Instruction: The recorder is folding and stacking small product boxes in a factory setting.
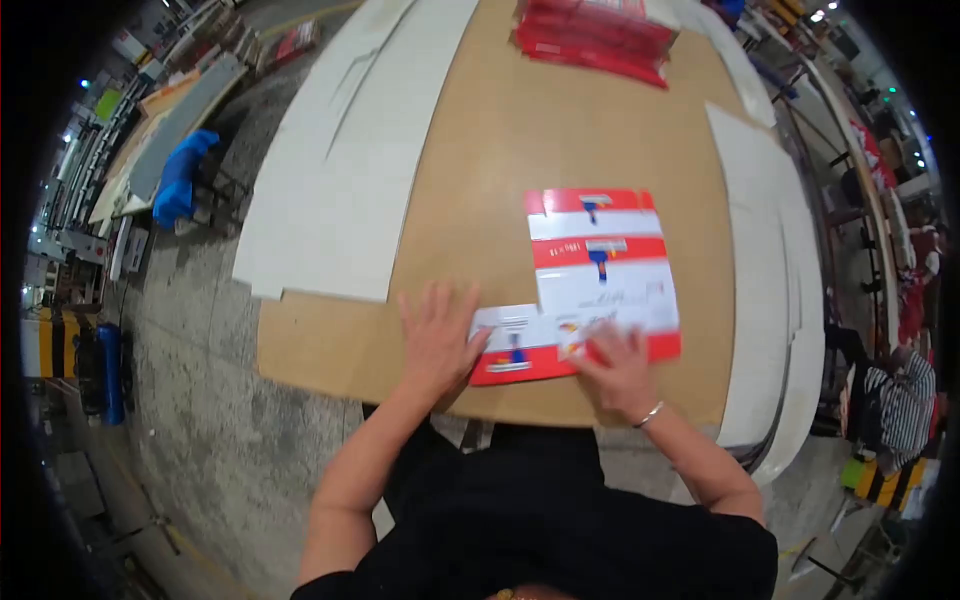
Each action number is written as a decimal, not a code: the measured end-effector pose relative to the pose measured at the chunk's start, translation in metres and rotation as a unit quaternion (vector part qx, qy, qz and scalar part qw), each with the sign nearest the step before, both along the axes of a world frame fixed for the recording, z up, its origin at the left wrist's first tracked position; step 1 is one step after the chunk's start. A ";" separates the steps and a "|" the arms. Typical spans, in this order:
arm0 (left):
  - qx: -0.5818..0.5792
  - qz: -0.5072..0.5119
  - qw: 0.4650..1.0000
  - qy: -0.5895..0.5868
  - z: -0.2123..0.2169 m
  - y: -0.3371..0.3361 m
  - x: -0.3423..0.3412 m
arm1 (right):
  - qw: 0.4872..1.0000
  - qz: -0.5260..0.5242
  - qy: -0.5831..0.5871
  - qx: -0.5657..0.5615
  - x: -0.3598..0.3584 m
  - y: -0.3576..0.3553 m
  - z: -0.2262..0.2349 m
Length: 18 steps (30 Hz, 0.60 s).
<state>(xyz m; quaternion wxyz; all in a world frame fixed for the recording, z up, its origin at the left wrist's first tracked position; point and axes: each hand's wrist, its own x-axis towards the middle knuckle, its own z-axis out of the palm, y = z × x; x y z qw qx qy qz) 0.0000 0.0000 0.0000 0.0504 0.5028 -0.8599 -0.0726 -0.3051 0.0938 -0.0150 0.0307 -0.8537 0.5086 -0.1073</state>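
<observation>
Closest to you, below the hands, is your black shirt (560,530), with both bare forearms reaching forward from it. A thin bracelet (650,414) circles your right wrist. Your left hand (437,345) lies palm down on the brown table (480,230), its grip spread, the fingers pointing away from you and the thumb at the left edge of the carton (605,255). Your right hand (618,375) is blurred over the carton's near part; its grip looks loosely spread, thumb apart from the fingers, though you cannot tell how firmly it presses. The carton, red and white with small blue figures, lies flat near the table's front edge, one section reaching left toward your left hand and the rest stretching away from you. Beyond it, large white sheets (335,200) run along the left side, and more pale sheets (765,290) line the right. Farther off, a red stack (595,42) sits at the far end. Away to the left, a blue cover (182,180) hangs beside another worktop; off to the right is a person in a striped top (905,405).
</observation>
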 end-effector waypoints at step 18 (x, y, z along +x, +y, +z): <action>-0.019 0.068 0.967 0.246 -0.012 0.023 0.041 | 0.671 -0.454 -0.583 -0.057 -0.123 -0.362 -0.034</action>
